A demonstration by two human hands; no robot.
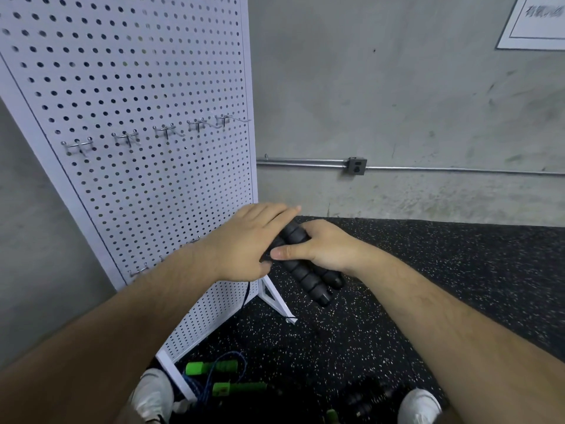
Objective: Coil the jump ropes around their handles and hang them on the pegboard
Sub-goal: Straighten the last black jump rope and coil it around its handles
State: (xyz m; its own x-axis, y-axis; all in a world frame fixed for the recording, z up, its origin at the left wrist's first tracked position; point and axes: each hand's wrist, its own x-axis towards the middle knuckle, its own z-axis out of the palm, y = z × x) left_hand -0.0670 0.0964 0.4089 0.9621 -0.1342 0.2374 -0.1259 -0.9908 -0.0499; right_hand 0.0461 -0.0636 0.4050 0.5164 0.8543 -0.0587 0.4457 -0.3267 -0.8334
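My right hand (pixel 318 247) grips two black ribbed jump-rope handles (pixel 308 280) held side by side, their ends pointing down and right. My left hand (pixel 244 240) lies against the handles' upper end, fingers stretched over them; what its thumb and palm hold is hidden. A thin dark rope (pixel 247 293) hangs down from under the left hand. The white pegboard (pixel 137 87) stands at the left with a row of metal hooks (pixel 128 137) at mid height, all bare. A green-handled jump rope (pixel 226 377) with a blue cord lies on the floor by my feet.
Speckled black rubber floor (pixel 428 286) meets a grey concrete wall with a conduit and outlet box (pixel 356 166). The pegboard's white foot (pixel 275 296) juts out under my hands. More dark handles (pixel 367 399) lie blurred between my shoes. Lower hooks (pixel 137 272) sit near my left forearm.
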